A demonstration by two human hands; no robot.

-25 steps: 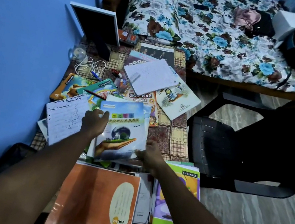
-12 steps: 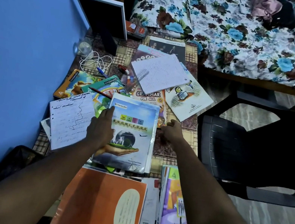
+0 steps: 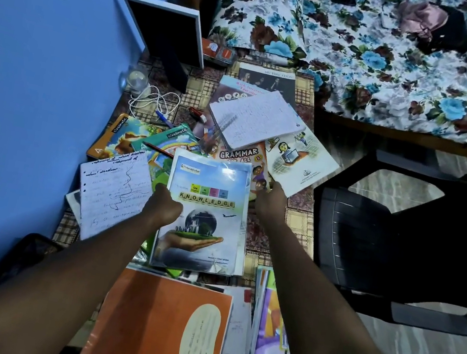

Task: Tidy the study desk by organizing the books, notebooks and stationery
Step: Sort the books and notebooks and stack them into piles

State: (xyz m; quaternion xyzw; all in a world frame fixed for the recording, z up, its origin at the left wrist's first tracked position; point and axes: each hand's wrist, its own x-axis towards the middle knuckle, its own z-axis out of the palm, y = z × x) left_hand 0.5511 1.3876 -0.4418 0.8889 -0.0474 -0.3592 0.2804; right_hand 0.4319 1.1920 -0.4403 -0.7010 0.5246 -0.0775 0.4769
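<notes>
On desk, left hand grips Knowledge book; right hand beside it.

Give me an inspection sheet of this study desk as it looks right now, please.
Surface: desk under a checked cloth, mostly covered.
Job's things: Knowledge book atop a pile; Grammar book, white notepad, handwritten sheet and orange notebook scattered; pencil and blue pen loose.
Clutter: dark board standing at the back; orange box beside it.
Grips: left hand grips the Knowledge book's left edge; right hand at the Grammar book's near corner, grip unclear.
Cables: white cable coiled near the wall.
Surroundings: blue wall, floral bed, black chair.
</notes>
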